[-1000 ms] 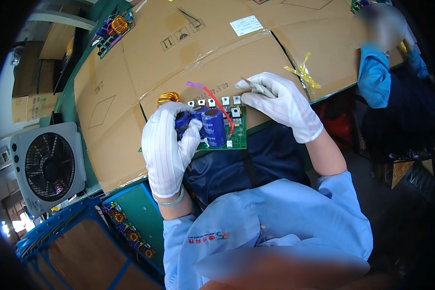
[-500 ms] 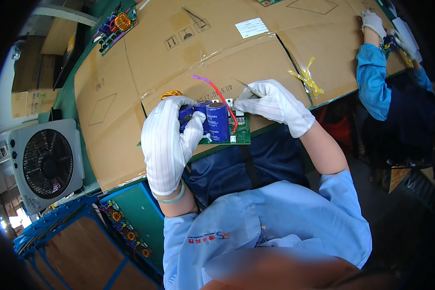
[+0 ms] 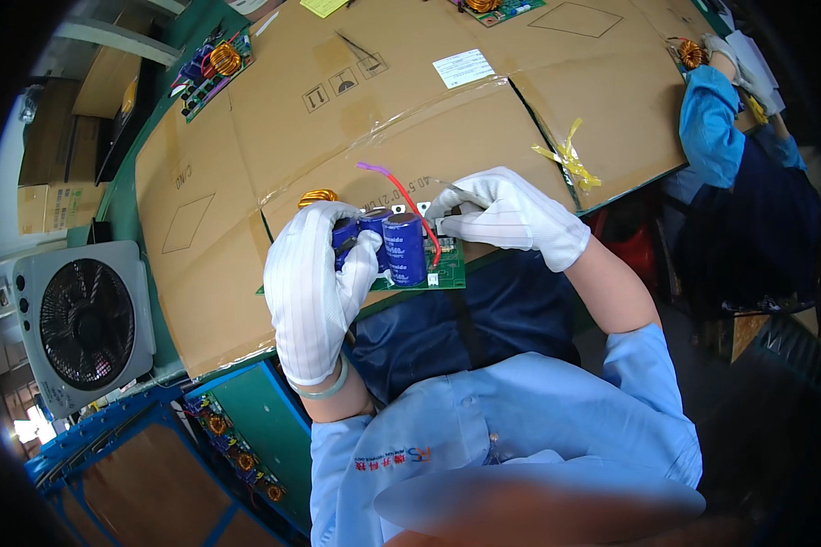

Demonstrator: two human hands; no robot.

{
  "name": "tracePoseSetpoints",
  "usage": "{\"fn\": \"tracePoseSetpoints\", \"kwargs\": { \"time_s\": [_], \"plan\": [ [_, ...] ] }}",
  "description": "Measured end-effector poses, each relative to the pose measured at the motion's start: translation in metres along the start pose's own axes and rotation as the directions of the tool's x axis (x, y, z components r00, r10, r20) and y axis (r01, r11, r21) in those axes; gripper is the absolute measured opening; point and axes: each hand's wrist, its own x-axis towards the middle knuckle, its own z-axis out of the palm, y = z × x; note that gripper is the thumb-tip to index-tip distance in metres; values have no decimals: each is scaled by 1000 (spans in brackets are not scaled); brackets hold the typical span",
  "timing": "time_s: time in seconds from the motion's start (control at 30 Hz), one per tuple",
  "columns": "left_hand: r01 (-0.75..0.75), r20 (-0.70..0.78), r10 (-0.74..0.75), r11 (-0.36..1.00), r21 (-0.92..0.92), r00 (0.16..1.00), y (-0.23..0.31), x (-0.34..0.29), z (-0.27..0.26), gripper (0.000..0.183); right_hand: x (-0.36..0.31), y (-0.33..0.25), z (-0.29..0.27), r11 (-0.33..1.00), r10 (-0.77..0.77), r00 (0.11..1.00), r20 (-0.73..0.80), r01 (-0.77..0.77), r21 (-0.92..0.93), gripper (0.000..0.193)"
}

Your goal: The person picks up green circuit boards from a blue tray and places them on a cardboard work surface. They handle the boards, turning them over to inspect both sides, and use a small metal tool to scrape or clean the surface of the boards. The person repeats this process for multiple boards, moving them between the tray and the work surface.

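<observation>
1. One left hand [image 3: 310, 296], gloved, left of centre and the nearer to the thing it steadies: thumb and fingers curled round the leftmost blue capacitors [image 3: 404, 251]
2. Green circuit board [image 3: 452, 276], centre of the frame, at the tabletop's [image 3: 246, 164] near edge; it extends rightward from the left fingers, long axis running left to right
3. Capacitors on it point up the frame, long axes roughly vertical
4. Right hand [image 3: 515, 221], gloved: fingers pinching a thin tool [image 3: 462, 191] that slants to the upper left; the board lies to their lower left
5. Red wire [image 3: 400, 188] between the hands, rising from the board's right part, purple end pointing upper left
6. Copper coil [image 3: 317, 196] just beyond the left fingers
</observation>
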Motion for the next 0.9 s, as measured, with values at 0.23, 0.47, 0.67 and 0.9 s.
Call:
{"fn": "tracePoseSetpoints", "kwargs": {
  "time_s": [0.23, 0.47, 0.67, 0.9],
  "plan": [
    [58, 54, -57, 998, -20, 997, 2, -3, -1, 21, -6, 0, 5, 996, -62, 998, 1, 62, -58, 31],
    [-51, -43, 52, 998, 29, 998, 0, -18, 1, 28, -31, 6, -14, 997, 3, 994, -111, 5, 72, 32],
    [-118, -62, 121, 992, 50, 991, -10, -43, 6, 38, -22, 24, 3, 953, -171, 961, -219, 218, 210, 25],
    [-65, -196, 57, 997, -32, 979, -20, -85, 32, 51, -36, 24, 10, 939, -159, 935, -318, 243, 245, 23]
  ]
}}
